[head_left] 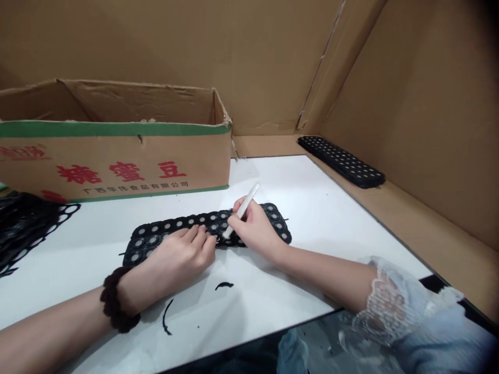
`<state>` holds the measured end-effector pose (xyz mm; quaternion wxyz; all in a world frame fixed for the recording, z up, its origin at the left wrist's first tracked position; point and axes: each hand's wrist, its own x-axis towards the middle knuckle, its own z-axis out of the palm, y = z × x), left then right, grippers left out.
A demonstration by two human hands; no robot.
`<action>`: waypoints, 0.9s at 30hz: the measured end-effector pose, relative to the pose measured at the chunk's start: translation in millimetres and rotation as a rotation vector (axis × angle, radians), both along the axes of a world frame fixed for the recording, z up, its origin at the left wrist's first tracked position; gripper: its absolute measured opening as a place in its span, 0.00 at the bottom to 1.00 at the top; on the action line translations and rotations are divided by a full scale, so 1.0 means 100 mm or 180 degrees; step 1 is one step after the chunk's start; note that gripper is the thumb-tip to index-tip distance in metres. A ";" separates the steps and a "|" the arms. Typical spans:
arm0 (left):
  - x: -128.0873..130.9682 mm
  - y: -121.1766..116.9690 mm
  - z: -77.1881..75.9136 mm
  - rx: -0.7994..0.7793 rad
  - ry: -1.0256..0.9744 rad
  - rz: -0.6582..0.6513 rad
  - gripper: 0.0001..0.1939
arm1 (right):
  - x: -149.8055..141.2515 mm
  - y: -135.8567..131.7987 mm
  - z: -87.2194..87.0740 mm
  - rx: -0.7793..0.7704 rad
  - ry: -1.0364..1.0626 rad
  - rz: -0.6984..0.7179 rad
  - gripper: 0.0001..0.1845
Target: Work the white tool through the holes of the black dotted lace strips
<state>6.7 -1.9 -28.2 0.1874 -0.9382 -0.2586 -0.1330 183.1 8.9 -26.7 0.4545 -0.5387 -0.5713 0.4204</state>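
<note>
A long black rubbery sheet with rows of round pale-grey dots lies on the white tabletop. Against its front edge, my left hand is closed, fingers curled and pressed together on the sheet; the fingertips are partly hidden. My right hand grips a slim white pen-shaped tool, tilted with its lower end touching the sheet just right of my left fingers. The tool's exact kind is unclear. Two thin black trimmings, one curved scrap and one short scrap, lie in front of my hands.
An open cardboard box with red lettering stands at the back left. Beside it sits a pile of black ring-edged scraps. More black dotted sheets rest stacked at the right on cardboard. Cardboard walls enclose the back and right.
</note>
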 end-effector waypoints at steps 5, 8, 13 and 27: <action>0.00 -0.01 0.00 0.0033 0.0014 0.0097 0.10 | -0.03 -0.02 0.02 0.0105 -0.0056 -0.0047 0.05; 0.01 -0.03 0.01 -0.0130 -0.0137 0.0137 0.11 | -0.03 -0.02 0.02 0.0122 -0.0112 -0.0033 0.05; 0.03 -0.05 0.03 -0.0009 -0.0088 0.0187 0.12 | -0.01 -0.02 -0.04 0.0132 -0.0152 0.0089 0.05; 0.07 0.00 0.04 0.0464 0.0020 0.0403 0.12 | -0.02 -0.06 0.02 0.0529 -0.0524 0.0605 0.05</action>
